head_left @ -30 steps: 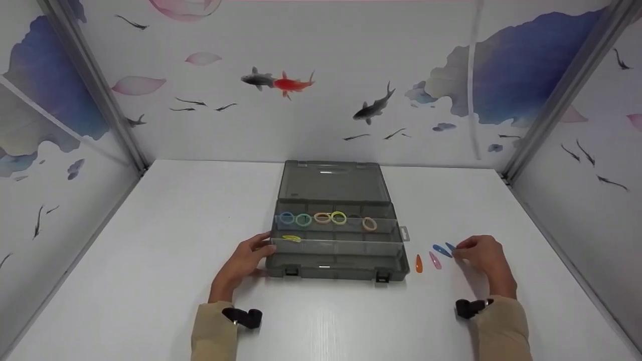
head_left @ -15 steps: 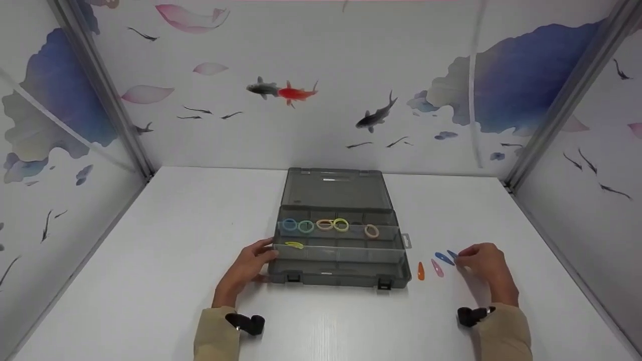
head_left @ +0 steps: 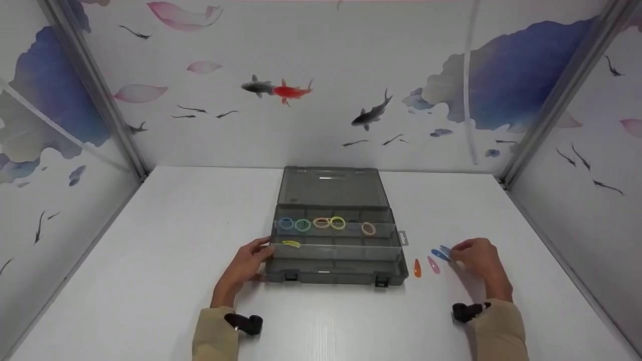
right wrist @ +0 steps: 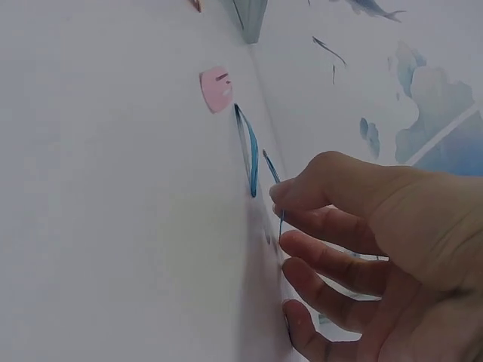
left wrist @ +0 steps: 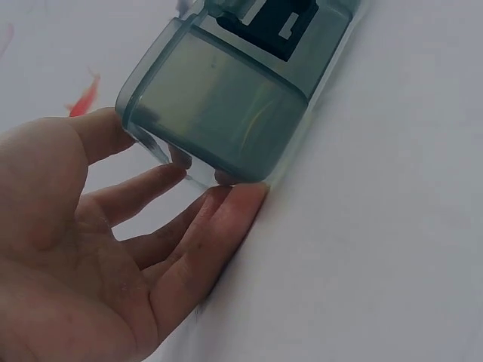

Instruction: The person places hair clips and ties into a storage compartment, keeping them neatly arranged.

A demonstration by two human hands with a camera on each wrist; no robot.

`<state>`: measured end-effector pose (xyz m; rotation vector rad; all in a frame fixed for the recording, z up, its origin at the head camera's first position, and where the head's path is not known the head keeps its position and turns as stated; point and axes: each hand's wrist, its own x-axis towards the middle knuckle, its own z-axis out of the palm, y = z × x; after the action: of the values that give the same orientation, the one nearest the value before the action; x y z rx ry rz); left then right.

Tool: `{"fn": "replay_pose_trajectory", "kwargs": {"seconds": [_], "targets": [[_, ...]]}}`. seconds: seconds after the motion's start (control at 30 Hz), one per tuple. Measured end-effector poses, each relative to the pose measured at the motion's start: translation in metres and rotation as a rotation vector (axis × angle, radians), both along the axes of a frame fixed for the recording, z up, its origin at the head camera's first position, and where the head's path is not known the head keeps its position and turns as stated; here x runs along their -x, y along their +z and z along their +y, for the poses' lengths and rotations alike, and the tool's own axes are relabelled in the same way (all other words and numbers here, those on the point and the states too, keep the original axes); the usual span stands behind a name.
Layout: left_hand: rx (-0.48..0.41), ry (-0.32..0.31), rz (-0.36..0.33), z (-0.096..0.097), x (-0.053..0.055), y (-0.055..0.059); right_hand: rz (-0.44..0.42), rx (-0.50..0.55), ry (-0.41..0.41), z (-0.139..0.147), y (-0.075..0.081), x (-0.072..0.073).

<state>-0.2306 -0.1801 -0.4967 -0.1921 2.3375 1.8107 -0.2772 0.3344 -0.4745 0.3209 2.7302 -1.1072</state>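
A grey see-through compartment box (head_left: pixel 333 279) stands with its lid (head_left: pixel 333 186) folded back. My left hand (head_left: pixel 245 261) holds its left end, thumb at the rim and the other fingers along the end wall (left wrist: pixel 219 105). At the right, my right hand (head_left: pixel 476 256) pinches a slim blue hair clip (right wrist: pixel 271 166) between thumb and forefinger, its other fingers loosely bent. Beside it lie a second blue hair clip (head_left: pixel 439 255), a pink hair clip (head_left: pixel 433 265) and an orange hair clip (head_left: pixel 417 268). A yellow hair clip (head_left: pixel 291 244) is in the box's middle row at the left.
Several coloured hair ties, among them a yellow hair tie (head_left: pixel 344 223), sit in the back row of the box. A hanging tab (head_left: pixel 403 238) sticks out from the box's right side. Printed walls (head_left: pixel 321 135) enclose the white table (head_left: pixel 200 200) at the back and sides.
The view shifts slightly with the head. Both hands keep nearly the same places, the left at the box and the right at the blue clip.
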Motion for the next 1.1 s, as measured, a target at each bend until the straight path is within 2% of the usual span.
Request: {"fn": "replay_pose_trajectory", "kwargs": {"seconds": [0.13, 0.33, 0.5, 0.7, 0.97, 1.1], "targets": [[-0.007, 0.009, -0.01, 0.0, 0.0, 0.0, 0.025, 0.005, 0.006, -0.006, 0.007, 0.002], [-0.022, 0.045, -0.029, -0.001, -0.001, 0.0, 0.183, -0.001, 0.02, -0.019, 0.027, -0.001], [-0.028, 0.052, -0.021, 0.0, 0.001, 0.001, 0.315, 0.003, 0.046, -0.032, 0.047, -0.003], [-0.037, 0.042, -0.03, -0.001, 0.002, 0.001, 0.404, 0.018, 0.081, -0.056, 0.061, -0.002], [-0.023, 0.059, -0.036, -0.004, 0.0, 0.002, 0.5, 0.086, 0.194, -0.093, 0.077, 0.009], [-0.026, 0.042, -0.04, -0.001, 0.001, 0.001, 0.539, 0.087, 0.245, -0.108, 0.088, 0.012]]}}
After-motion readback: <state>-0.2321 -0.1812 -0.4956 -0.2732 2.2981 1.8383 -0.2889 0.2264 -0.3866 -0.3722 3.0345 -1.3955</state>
